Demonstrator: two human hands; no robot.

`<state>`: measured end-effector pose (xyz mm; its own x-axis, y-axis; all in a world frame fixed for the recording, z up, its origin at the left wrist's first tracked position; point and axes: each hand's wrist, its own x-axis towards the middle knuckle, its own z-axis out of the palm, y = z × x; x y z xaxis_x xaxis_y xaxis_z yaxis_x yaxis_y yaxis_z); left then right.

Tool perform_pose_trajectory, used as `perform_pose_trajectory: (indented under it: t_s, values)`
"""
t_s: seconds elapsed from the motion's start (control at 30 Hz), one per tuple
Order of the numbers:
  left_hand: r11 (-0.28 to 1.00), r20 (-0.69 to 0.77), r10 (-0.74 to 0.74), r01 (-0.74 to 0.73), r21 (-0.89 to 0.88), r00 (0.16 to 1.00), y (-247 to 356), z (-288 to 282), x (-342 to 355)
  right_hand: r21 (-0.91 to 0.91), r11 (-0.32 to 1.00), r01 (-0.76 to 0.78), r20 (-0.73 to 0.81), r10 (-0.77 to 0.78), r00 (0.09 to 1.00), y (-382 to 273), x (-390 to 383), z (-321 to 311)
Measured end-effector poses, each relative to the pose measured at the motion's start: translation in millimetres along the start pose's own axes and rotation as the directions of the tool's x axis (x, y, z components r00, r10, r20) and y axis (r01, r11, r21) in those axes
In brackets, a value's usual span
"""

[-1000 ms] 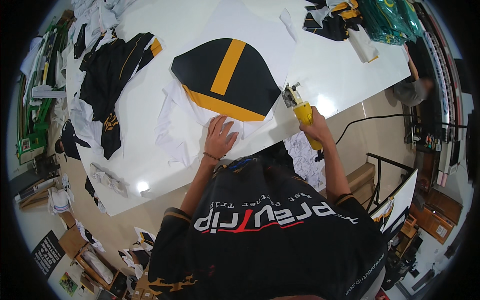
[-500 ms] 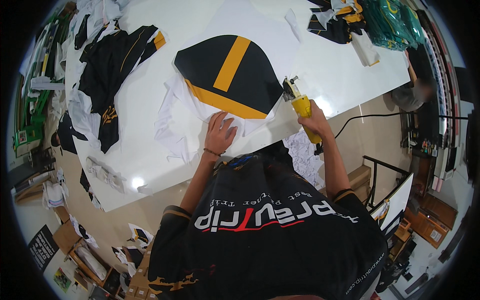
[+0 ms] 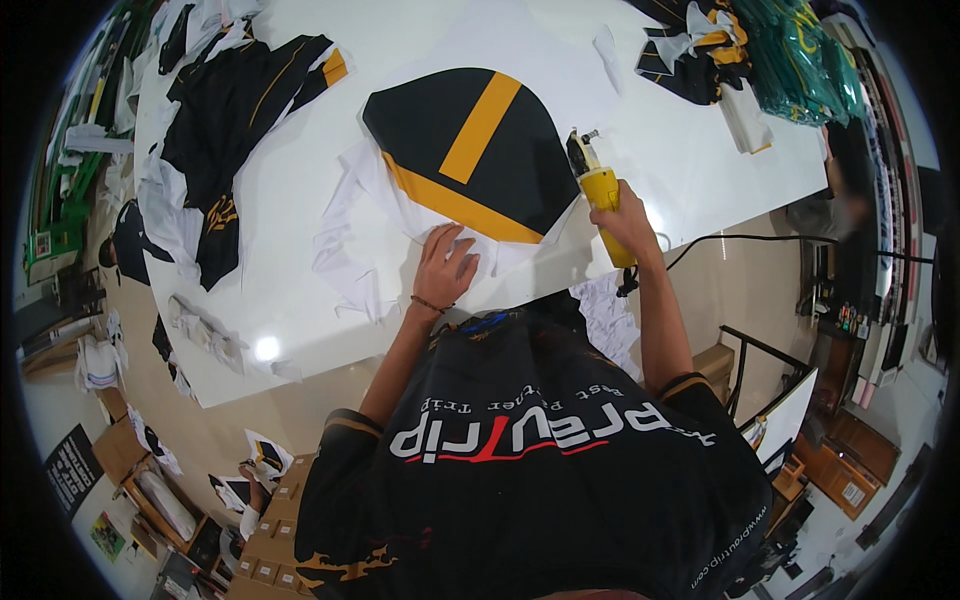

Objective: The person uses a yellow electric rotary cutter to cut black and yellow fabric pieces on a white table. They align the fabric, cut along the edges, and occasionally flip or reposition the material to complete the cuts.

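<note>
A black fabric panel [image 3: 425, 125] with an orange-yellow stripe and a matching lower band lies flat on the white table [image 3: 300, 215]. White cloth [image 3: 350, 230] shows beneath and around its lower left side. My left hand [image 3: 445, 268] rests palm down, fingers spread, on the white margin just below the band. It holds nothing. My right hand [image 3: 622, 222] is wrapped around the yellow body of a handheld electric fabric cutter [image 3: 600, 188]. The cutter's metal head is close beside the panel's right edge; whether its blade touches the fabric is too small to tell.
Black garment pieces [image 3: 225, 120] lie at the table's left, more cut pieces [image 3: 690, 65] and green plastic-wrapped packs [image 3: 800, 60] at the far right. A black cord [image 3: 740, 237] runs off right. White scraps [image 3: 605, 320] hang below the front edge. Another person's arm [image 3: 252, 492] shows lower left.
My right hand has moved the cutter slightly farther from me along the panel's right edge. My left hand stays by the band. Another person's arm has appeared at lower left. The view shifted slightly.
</note>
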<state>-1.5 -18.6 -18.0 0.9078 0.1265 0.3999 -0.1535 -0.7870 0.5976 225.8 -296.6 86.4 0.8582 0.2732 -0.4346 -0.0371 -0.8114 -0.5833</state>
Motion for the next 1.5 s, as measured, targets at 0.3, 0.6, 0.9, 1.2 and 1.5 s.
perform_pose_trajectory:
  t_s: [0.3,0.6,0.9,1.2,1.5]
  values:
    - [0.998,-0.066,-0.053,0.056,0.040,0.996,1.9,0.2,-0.3,-0.041,0.999,0.032,0.052,-0.030,0.998,-25.4,57.2,-12.3]
    - [0.972,-0.133,-0.192,0.207,0.109,0.972,9.2,-2.8,3.2,-0.114,0.982,0.152,0.154,-0.134,0.979,-44.7,112.0,-36.6]
    - [0.923,-0.104,-0.310,0.325,0.205,0.945,7.3,2.0,1.2,-0.238,0.941,0.242,0.290,-0.168,0.942,-76.7,160.2,-57.5]
    - [0.873,-0.117,-0.394,0.411,0.261,0.912,10.7,5.0,0.9,-0.313,0.885,0.345,0.443,-0.185,0.877,-117.4,206.5,-67.1]
    - [0.853,-0.121,-0.426,0.442,0.277,0.897,13.2,1.9,5.2,-0.353,0.794,0.495,0.538,-0.261,0.801,-146.6,253.3,-61.4]
